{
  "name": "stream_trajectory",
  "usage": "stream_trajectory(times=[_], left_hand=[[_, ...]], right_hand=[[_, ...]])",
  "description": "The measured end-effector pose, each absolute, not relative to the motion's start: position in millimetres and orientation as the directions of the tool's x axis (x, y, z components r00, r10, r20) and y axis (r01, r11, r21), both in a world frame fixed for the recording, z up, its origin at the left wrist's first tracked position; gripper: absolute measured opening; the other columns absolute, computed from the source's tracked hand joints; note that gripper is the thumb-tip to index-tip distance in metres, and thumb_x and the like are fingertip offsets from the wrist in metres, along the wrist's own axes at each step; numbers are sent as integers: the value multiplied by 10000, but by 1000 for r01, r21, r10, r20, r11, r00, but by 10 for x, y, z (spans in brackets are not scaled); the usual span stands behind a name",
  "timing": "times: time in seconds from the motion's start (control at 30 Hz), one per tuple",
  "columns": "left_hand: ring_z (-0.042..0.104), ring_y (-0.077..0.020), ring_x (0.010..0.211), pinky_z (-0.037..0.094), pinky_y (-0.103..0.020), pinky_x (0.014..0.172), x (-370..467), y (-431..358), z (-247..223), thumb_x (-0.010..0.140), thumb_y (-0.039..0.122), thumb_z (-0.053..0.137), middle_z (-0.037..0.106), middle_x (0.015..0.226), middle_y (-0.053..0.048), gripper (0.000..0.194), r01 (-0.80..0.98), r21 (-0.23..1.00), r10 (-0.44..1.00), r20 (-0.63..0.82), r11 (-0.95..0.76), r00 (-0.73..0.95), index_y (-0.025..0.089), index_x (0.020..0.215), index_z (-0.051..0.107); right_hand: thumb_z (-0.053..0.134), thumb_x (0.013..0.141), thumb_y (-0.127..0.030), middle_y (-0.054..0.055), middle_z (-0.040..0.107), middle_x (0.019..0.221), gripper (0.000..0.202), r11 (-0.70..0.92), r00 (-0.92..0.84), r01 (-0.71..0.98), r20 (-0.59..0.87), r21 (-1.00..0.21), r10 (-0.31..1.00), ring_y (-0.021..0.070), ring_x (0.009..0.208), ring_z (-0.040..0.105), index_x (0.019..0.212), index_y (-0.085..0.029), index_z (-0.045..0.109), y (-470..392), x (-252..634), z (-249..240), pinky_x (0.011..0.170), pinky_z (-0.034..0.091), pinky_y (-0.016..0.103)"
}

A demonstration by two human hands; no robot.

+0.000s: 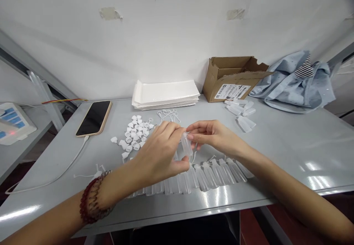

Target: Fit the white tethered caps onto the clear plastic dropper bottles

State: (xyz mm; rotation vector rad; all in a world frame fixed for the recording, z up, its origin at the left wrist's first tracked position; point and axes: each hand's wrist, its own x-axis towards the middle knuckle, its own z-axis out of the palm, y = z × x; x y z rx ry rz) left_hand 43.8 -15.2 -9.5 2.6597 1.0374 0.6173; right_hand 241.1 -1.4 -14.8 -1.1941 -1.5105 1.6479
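Note:
A small translucent plastic bottle (187, 144) is held upright, slightly tilted, over the grey table. My left hand (163, 149) is closed around it, with the thumb near its lower end and the fingers at its top. The fingertips of my right hand (206, 134) pinch near the upper end of the same bottle; whatever else they grip is hidden. Below my hands lies a row of similar bottles (214, 173), several with thin white strings at their necks. Left of the bottle, a pile of small white caps (135, 134) is spread out. Loose white strings (168, 115) lie behind my left hand.
A stack of white sheets or trays (166, 94) stands against the wall, beside an open cardboard box (235, 79). More loose bottles (243, 114) lie before the box. A phone (94, 118) with a charging cable (74, 156) is at left; blue cloth (298, 83) lies at right.

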Motion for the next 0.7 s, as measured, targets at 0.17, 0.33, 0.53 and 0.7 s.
stream_trajectory(times=[0.17,0.33,0.53,0.7], left_hand=[[489,-256,1010,485,-395,819,321,60,-194,733,267,626,579,1038,-92,427,547,489,673,119,-680,730,150,1137,557],[473,-272,1067,476,-420,851,287,158,-263,725,257,615,585,1069,-95,491,568,491,674,55,-661,737,162,1203,560],[459,-286,1030,472,-435,837,348,140,-255,696,277,635,598,1025,-104,470,601,429,676,34,-675,736,142,1145,614],[447,-293,1033,467,-436,845,353,118,-260,700,317,646,588,1032,-121,491,622,401,682,12,-673,731,103,1141,620]], right_hand=[[641,775,-209,8,671,736,170,-98,-493,301,-243,-949,835,120,592,605,933,-148,646,99,2541,-233,608,497,286],[504,769,-57,12,703,747,251,279,-462,584,-29,-762,886,150,684,624,821,-183,716,98,2494,-274,659,469,280],[470,769,-33,26,731,837,312,380,-527,618,-4,-689,850,175,776,649,843,-197,724,131,2498,-350,730,490,296],[468,799,-40,27,731,845,298,423,-577,619,-17,-662,816,171,783,656,855,-189,719,155,2497,-374,743,489,288]])
